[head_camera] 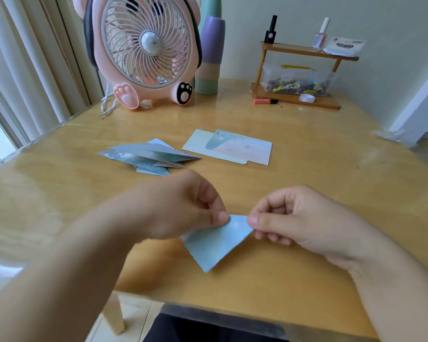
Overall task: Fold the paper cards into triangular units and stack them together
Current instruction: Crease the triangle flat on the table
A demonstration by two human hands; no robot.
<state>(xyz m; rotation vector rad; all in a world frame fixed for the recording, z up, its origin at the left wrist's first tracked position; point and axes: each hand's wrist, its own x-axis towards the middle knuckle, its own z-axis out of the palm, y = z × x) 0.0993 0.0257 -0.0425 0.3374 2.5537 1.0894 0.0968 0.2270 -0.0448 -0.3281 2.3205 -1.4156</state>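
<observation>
a light blue folded card (216, 243) is held up just above the tabletop (307, 193), near its front edge, by both hands. the left hand (181, 208) is brought in from the lower left with the forearm stretched diagonally across the view, and the card's upper left corner is pinched between its thumb and forefinger, with the other fingers curled in behind. the right hand (289, 218) is brought in from the right, and the card's upper right corner is pinched between thumb and forefinger too, the remaining fingers (272, 236) being tucked loosely underneath. the card is seen as a kind of pointed shape, its lowest tip aimed down toward the tabletop's front edge; whether that tip is touching the wood can't be told, a bit blurry there.

further back, a small pile of already folded triangular units (148, 155) is laid on the tabletop, left of centre. just beside it on the right, two flat unfolded cards (232, 149) are overlapped, well apart from the hands.

at the back a pink bear-shaped fan (146, 50) is stood by the curtain, with a stack of pastel cups (209, 58) next to it. a little wooden shelf (304, 51) is placed at the back right, with two nail polish bottles on top and a clear box underneath.
</observation>
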